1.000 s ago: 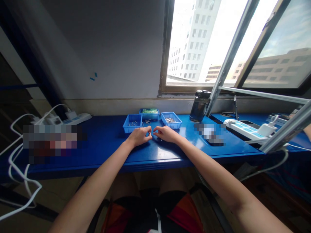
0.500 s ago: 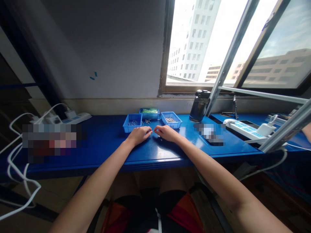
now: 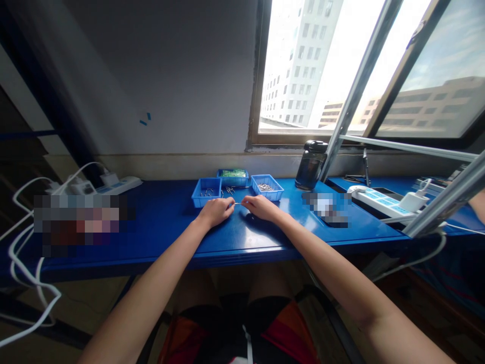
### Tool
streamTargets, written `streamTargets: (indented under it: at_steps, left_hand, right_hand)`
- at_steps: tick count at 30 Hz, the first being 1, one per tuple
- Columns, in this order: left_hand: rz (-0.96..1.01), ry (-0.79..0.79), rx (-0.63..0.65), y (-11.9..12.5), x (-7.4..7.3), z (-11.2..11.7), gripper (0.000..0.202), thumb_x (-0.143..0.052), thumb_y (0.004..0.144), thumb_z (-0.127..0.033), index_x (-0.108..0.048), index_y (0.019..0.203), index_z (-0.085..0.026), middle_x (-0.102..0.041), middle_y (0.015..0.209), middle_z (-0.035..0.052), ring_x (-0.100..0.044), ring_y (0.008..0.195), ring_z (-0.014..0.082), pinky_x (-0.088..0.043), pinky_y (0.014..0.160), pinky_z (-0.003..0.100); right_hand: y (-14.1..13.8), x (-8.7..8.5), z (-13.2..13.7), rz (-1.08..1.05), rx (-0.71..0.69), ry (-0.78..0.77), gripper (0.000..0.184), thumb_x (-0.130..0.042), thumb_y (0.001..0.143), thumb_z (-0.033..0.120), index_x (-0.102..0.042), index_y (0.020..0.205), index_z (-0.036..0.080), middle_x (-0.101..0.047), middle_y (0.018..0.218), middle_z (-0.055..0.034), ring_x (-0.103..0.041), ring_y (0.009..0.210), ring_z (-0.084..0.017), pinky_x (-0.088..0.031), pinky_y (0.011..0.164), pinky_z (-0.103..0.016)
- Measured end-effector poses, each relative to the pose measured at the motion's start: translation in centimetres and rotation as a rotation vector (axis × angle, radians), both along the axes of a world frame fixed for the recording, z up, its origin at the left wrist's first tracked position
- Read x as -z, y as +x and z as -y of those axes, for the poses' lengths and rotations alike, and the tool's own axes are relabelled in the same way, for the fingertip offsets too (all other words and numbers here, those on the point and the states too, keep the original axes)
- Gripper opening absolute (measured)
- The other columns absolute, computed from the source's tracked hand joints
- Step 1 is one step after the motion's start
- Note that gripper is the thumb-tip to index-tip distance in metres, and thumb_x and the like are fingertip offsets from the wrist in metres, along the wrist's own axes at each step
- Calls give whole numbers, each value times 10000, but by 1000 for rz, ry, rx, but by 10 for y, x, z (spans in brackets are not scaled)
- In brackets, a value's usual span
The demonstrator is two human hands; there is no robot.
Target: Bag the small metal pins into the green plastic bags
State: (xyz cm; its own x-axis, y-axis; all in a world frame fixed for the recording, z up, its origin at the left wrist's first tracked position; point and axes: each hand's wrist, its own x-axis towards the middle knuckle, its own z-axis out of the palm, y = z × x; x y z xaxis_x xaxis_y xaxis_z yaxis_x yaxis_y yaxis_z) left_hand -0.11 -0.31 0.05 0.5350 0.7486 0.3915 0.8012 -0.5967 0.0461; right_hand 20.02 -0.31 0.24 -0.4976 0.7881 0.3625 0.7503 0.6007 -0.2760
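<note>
My left hand and my right hand rest on the blue table, fingertips pinched toward each other. A thin metal pin spans the small gap between them, and both hands grip it. Just beyond stand three small blue trays: a left tray with a few pins, a right tray with several metal parts, and a back tray with green pieces. Loose pins lie between the trays.
A black bottle stands at the window sill. White power strips lie at the right and the left, with white cables hanging off the left edge. Slanted metal window bars cross the right side.
The fingertips have closed together and then drawn slightly apart, with the thin pin now showing between them. Both hands stay in nearly the same place.
</note>
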Motion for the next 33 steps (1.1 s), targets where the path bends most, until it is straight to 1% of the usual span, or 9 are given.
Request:
streamTargets:
  at_steps: [5,8,13,18,21,25,29,33]
  left_hand:
    - [-22,-3,-37,0,-1,1,325,-325,895,-382,-585,1002,-219,-675,827,67,-637,761,223,-437,627,274]
    - [-29,-23,-56,1,-4,4,357,-298,903,-394,-592,978,-207,-671,808,74,-636,754,224,-436,621,271]
    - [-57,-32,-100,2,-6,6,415,-243,914,-418,-590,907,-191,-663,773,73,-634,737,223,-434,612,265]
    - [-72,-60,-105,3,-7,6,442,-209,922,-426,-580,895,-189,-663,778,73,-633,742,219,-435,620,263]
    - [-75,-65,-101,4,-7,6,433,-205,924,-422,-571,909,-191,-663,773,74,-634,740,225,-437,620,270]
    - [-65,-65,-92,4,-6,6,405,-213,927,-406,-556,943,-190,-661,789,73,-635,750,227,-441,626,275]
    - [-41,-88,-67,3,-8,7,287,-324,906,-370,-546,988,-209,-666,866,58,-629,808,209,-441,665,259]
    - [-34,-82,-40,2,-10,8,233,-379,885,-346,-560,948,-215,-667,883,50,-624,810,206,-440,666,257]
  right_hand:
    - [-1,-2,2,11,23,-14,283,-400,899,339,-627,890,169,-611,659,-40,-521,579,-101,-337,570,-187]
    - [-1,-3,3,24,34,-26,285,-394,903,331,-624,877,165,-607,649,-40,-521,577,-102,-338,572,-188]
    - [-2,-5,4,47,41,-25,293,-390,904,343,-618,934,161,-613,684,-45,-538,610,-106,-340,584,-185]
    - [-2,-5,4,32,38,-31,299,-368,910,328,-616,950,167,-612,677,-36,-519,581,-97,-332,571,-184]
    - [-1,-6,4,10,32,-40,301,-364,910,325,-617,947,167,-611,664,-31,-511,567,-95,-335,572,-185]
    - [-1,-6,4,-5,21,-27,297,-364,909,305,-622,959,168,-627,699,-36,-523,587,-98,-342,586,-189]
    - [-1,-5,4,-1,19,-6,254,-407,887,275,-634,919,167,-628,697,-34,-525,596,-93,-336,585,-184]
    - [-2,-4,5,25,6,-3,195,-479,849,277,-638,889,172,-612,658,-13,-494,555,-79,-310,548,-178]
